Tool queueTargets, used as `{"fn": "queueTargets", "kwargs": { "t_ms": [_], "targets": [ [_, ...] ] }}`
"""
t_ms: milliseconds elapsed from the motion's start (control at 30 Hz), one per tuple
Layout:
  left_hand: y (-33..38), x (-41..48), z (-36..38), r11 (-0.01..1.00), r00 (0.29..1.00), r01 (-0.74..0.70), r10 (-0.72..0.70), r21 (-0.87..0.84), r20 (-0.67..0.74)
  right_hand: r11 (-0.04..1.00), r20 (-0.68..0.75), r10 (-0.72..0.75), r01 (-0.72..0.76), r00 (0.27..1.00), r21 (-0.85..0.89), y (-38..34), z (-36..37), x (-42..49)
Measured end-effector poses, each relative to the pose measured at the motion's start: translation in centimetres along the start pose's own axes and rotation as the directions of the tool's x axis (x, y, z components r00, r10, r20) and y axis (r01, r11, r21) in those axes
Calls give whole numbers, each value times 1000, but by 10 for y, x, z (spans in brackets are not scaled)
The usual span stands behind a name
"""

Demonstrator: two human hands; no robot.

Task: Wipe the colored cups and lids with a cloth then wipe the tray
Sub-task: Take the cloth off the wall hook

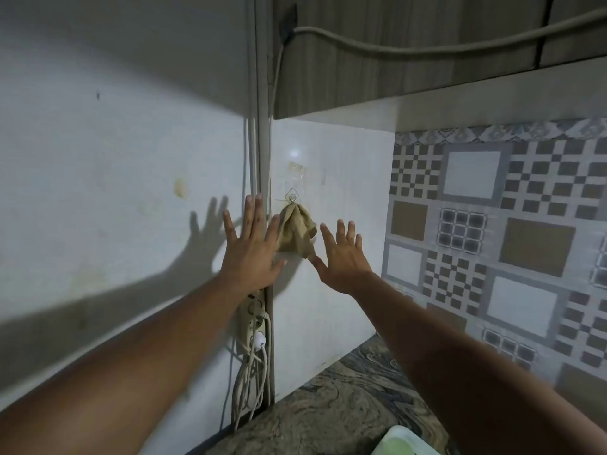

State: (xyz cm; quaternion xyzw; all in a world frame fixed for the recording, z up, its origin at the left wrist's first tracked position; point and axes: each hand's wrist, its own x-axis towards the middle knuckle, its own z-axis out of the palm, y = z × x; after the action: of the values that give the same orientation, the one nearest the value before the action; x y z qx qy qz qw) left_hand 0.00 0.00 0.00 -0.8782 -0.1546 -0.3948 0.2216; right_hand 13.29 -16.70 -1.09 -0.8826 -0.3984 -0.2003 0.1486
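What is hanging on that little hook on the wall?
A tan cloth hangs bunched from the hook. The left hand covers its left edge, and the right hand is beside its lower corner; both hands are open.

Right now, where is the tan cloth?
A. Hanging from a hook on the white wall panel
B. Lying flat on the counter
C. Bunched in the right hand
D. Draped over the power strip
A: the cloth hangs from a small hook on the white wall panel, with the open left hand and open right hand spread beside it, neither gripping it.
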Motion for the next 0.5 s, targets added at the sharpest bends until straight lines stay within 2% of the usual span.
{"fn": "queueTargets", "kwargs": {
  "t_ms": [167, 333, 500],
  "targets": [
    [1, 25, 19, 997, 996, -70, 71, 15, -59, 1000, 5, -12, 12, 1000, 21, 6, 15, 23],
    [3, 45, 39, 996, 994, -82, 84, 33, -68, 999, 29, -21, 20, 999, 40, 4, 24, 36],
    [-2, 59, 44, 980, 972, -176, 188, 93, -139, 996, -85, 6, 1, 996, 84, 2, 17, 43]
  ]
}}
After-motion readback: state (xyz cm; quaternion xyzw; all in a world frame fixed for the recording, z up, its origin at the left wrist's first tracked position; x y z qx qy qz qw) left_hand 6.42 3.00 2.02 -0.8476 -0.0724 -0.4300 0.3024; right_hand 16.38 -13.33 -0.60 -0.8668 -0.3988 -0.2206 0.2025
